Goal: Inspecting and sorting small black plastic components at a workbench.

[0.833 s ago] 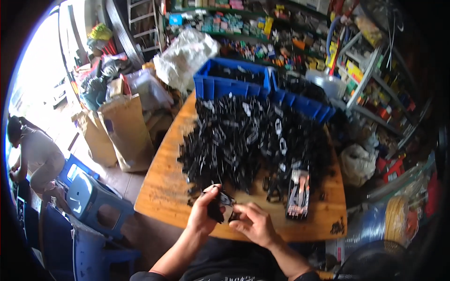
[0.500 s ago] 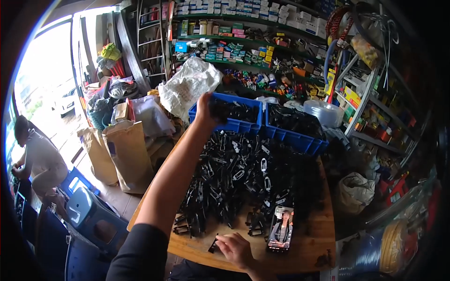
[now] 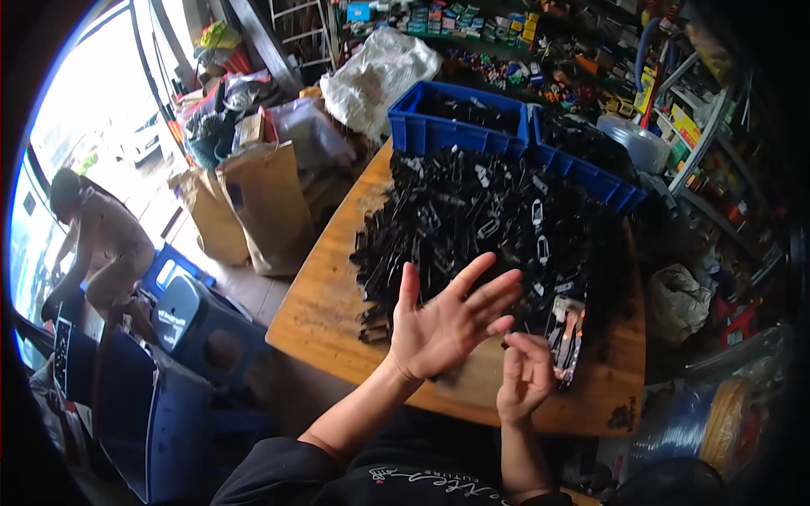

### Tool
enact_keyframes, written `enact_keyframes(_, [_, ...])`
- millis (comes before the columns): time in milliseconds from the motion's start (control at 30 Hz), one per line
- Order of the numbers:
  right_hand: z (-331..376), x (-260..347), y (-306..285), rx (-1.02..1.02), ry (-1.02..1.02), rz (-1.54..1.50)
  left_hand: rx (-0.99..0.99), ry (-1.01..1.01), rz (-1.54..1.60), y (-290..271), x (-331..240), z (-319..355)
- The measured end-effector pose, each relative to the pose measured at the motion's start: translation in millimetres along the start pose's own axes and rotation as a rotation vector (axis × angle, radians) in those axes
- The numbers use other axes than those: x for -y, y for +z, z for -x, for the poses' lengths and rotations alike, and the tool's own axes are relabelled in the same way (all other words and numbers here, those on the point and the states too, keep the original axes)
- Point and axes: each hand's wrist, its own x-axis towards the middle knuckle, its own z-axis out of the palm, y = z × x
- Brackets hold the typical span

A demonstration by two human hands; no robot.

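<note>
While the left hand point(image 3: 447, 325) hangs palm up with its fingers spread wide and nothing in it, just below the centre of the frame, the right hand point(image 3: 525, 379) sits lower right of it with fingers curled loosely; whether it pinches anything I cannot tell, since the fingertips blur against the dark parts. Both hover over the near edge of the wooden table point(image 3: 325, 308), right beside the heap of small black parts point(image 3: 489, 228) that fills the frame's middle (some pieces show pale oval openings). A narrow flat pack point(image 3: 567, 337) with a shiny face lies just right of the right hand. At the upper centre, two blue plastic crates point(image 3: 447, 126) stand at the table's far edge, each holding more black pieces. Above them, shelves carry rows of small coloured boxes point(image 3: 472, 25). A bulging clear plastic bag point(image 3: 371, 72) leans left of the crates, and brown cardboard cartons point(image 3: 261, 202) stand at centre left on the floor.
</note>
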Motion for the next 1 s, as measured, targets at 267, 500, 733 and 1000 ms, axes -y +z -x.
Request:
enact_keyframes(267, [-23.6, 64.8, 9.4, 0.440, -0.321, 0.539, -0.011, -0.199, -0.258, 1.8, 16.7, 45.5])
enact_keyframes(500, [7.3, 45.2, 15.0, 0.766, -0.253, 0.217, -0.082, -0.229, -0.725, -17.9, 35.8, 88.7])
enact_keyframes(733, [14.7, 31.1, 15.9, 0.655, -0.237, 0.271, -0.323, -0.317, -0.580, -11.4, 36.8, 79.6])
enact_keyframes(1000, [17.8, 11.3, 1.7, 0.698, -0.287, 0.060, -0.341, -0.381, -0.625, -14.2, 40.0, 79.5])
